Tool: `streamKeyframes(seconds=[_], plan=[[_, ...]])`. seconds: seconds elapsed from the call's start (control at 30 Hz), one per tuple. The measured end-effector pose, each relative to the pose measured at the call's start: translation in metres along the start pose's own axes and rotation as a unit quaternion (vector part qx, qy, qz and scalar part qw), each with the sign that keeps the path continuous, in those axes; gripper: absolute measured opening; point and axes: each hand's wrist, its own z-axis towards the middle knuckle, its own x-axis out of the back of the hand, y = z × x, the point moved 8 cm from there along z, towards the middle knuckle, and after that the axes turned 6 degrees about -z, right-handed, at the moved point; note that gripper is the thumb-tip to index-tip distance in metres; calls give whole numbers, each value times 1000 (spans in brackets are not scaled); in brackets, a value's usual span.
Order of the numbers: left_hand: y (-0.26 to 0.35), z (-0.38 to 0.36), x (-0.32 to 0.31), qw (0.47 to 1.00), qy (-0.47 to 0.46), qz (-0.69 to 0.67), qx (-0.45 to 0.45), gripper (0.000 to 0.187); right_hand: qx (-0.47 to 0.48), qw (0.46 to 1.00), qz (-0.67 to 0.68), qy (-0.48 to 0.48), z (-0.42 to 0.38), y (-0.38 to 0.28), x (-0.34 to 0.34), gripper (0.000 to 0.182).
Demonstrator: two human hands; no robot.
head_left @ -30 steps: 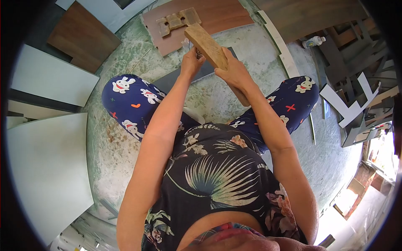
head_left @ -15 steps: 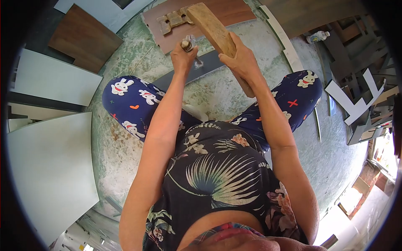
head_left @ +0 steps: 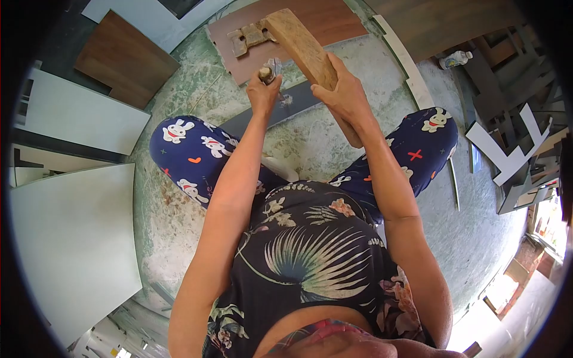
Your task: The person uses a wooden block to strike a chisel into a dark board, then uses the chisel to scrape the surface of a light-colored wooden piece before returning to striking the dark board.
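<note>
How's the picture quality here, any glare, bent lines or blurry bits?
Head view: fisheye distortion bows the top edge of the large, flat white panel at left; head view: black vignetting fills the corners; head view: glare washes out the lower right; head view: the long brown wooden block in the right hand looks reasonably sharp.

Tan wooden block [head_left: 304, 49], seemingly grained

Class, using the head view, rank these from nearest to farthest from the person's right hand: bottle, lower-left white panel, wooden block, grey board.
1. Wooden block: gripped in the right hand.
2. Grey board: just to that hand's left in the picture.
3. Bottle: off to the right.
4. White panel: far across, at lower left.
</note>
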Motion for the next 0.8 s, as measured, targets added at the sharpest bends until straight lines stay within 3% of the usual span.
streamKeyframes(seconds=[0.8], plan=[[4, -8, -13, 998, -68, -11, 7, 33, 17, 1000, -1, 9, 4, -6, 0, 81]])
